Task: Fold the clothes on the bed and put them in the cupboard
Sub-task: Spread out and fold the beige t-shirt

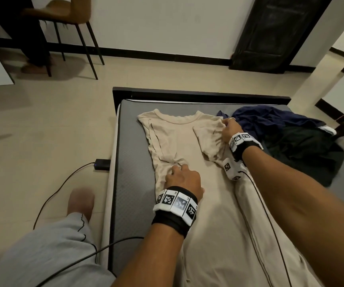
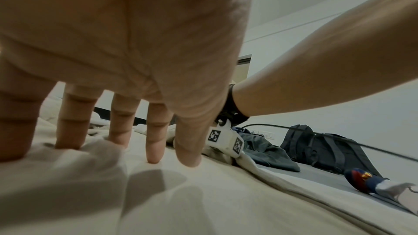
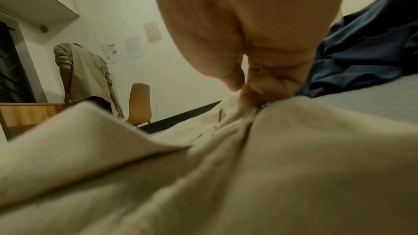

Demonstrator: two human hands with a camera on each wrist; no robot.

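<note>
A: So, progress? Shirt (image 1: pixel 179 141) flat on bed (image 1: pixel 131 162), sleeves tucked in, body unfolded.

B: Early. Left hand (image 1: pixel 184 179) flat, fingers (image 2: pixel 74 122) pressing cloth; right hand (image 1: pixel 230 129) pinching shoulder. Dark pile (image 1: pixel 291 137) beside, untouched. Cupboard unseen.

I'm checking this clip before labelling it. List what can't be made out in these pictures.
- Cupboard: not identifiable in any view.
- Beige T-shirt: its hem, cut off by the head view's bottom edge and covered by the arms.
- Right hand: its fingertips, buried in shirt folds in the head and right wrist views.
- Dark clothes pile: how many garments; bunched together, partly behind the right arm.
- Left hand: fills the left wrist view and hides the shirt's far end.
</note>
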